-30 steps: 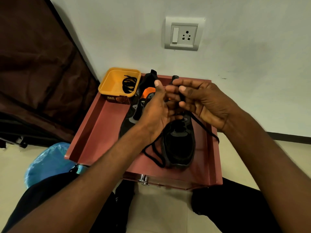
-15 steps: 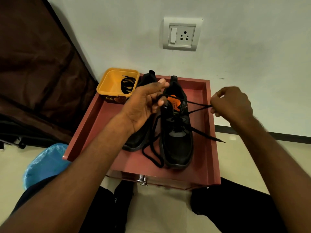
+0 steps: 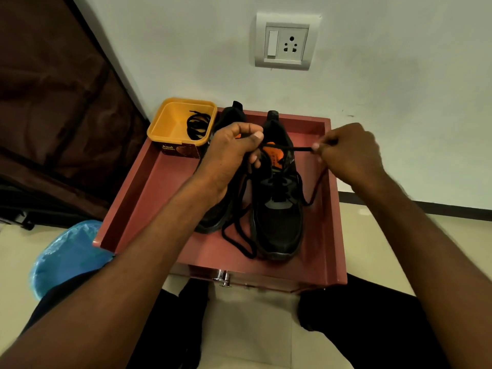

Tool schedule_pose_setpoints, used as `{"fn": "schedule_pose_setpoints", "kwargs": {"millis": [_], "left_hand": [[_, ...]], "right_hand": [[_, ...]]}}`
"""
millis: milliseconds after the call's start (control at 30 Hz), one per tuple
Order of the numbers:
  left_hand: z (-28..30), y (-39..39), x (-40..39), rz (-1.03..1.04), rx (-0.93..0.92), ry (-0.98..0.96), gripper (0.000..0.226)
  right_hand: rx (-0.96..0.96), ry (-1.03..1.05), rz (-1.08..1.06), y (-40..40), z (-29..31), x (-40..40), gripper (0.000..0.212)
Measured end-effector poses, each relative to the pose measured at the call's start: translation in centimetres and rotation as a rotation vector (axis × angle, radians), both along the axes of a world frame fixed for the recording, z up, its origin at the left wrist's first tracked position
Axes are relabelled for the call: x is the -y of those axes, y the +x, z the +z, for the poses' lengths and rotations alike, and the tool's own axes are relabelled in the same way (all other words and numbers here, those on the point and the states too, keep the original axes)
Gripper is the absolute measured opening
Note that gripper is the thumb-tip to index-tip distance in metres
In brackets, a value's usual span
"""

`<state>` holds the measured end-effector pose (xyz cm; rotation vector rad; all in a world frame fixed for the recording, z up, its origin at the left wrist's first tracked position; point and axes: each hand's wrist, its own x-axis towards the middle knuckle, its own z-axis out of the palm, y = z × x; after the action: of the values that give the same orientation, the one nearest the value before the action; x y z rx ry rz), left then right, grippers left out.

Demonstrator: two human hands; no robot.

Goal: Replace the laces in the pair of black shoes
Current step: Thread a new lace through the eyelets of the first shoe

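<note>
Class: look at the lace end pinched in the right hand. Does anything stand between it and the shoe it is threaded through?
Nothing visible does. The right hand pinches the lace, which runs taut across open air to the right shoe.

A white switch and socket plate (image 3: 286, 41) sits on the wall at the upper middle. Dark brown fabric (image 3: 53, 102) fills the upper left. A crumpled blue plastic bag (image 3: 64, 257) lies on the floor at lower left.

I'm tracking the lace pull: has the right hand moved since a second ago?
Yes. The right hand has swung right, away from the left hand, out over the red tray's right wall, pinching the lace.
</note>
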<state>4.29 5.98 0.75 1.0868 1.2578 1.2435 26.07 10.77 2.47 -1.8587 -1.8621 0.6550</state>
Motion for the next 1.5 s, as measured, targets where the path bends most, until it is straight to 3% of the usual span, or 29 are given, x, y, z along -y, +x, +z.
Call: {"fn": "schedule_pose_setpoints", "kwargs": {"millis": [67, 100, 167, 267, 333, 467, 600, 733, 867, 1000, 1067, 1133, 1333, 1500], "left_hand": [[-0.5, -0.2, -0.2, 0.036, 0.022, 0.000, 0.017], [-0.7, -0.2, -0.3, 0.047, 0.034, 0.002, 0.015], [-1.3, 0.2, -0.5, 0.043, 0.030, -0.001, 0.011], [-1.5, 1.0, -0.3, -0.024, -0.015, -0.018, 0.003], [-1.3, 1.2, -0.3, -0.056, -0.016, -0.016, 0.007], [-1.3, 0.7, -0.4, -0.013, -0.017, 0.000, 0.012], [-1.7, 0.2, -0.6, 0.072, -0.013, -0.015, 0.009], [-1.5, 0.5, -0.5, 0.026, -0.084, 0.016, 0.012], [-1.2, 1.1, -0.4, -0.005, -0.143, 0.076, 0.025], [-2.1, 0.8, -0.6, 0.005, -0.448, 0.196, 0.014], [-2.8, 0.6, -0.7, -0.011, -0.751, 0.253, 0.029], [-3.4, 0.6, -0.6, -0.071, -0.918, 0.258, 0.044], [-4.0, 0.3, -0.7, -0.108, -0.905, 0.200, 0.036], [-4.3, -0.1, -0.8, -0.044, -0.781, 0.164, 0.021]], "right_hand": [[0.259, 0.057, -0.059, 0.8, -0.5, 0.0, 0.018], [0.263, 0.065, -0.015, 0.6, -0.7, 0.2, 0.024], [0.114, 0.059, 0.131, -0.5, -0.3, 0.6, 0.032], [-0.335, -0.069, 0.360, -2.6, 0.7, 1.5, 0.032], [-0.460, -0.151, 0.438, -3.1, 0.6, 1.5, 0.027], [-0.309, -0.035, 0.241, -2.3, 0.3, 0.7, 0.009], [-0.134, -0.014, 0.192, -1.9, -0.1, 0.4, 0.016], [-0.249, -0.054, 0.353, -3.1, -0.5, 0.9, 0.037], [-0.384, -0.022, 0.396, -3.3, -0.5, 0.9, 0.014], [-0.370, 0.000, 0.283, -2.8, -0.6, 0.7, 0.005], [-0.333, 0.025, 0.252, -2.7, -1.1, 0.5, 0.010], [-0.268, 0.053, 0.280, -2.7, -1.6, 0.5, 0.016], [0.096, 0.126, 0.290, -3.3, -2.6, 0.6, 0.017], [0.124, 0.131, 0.293, -3.2, -2.8, 0.2, 0.012]]}}
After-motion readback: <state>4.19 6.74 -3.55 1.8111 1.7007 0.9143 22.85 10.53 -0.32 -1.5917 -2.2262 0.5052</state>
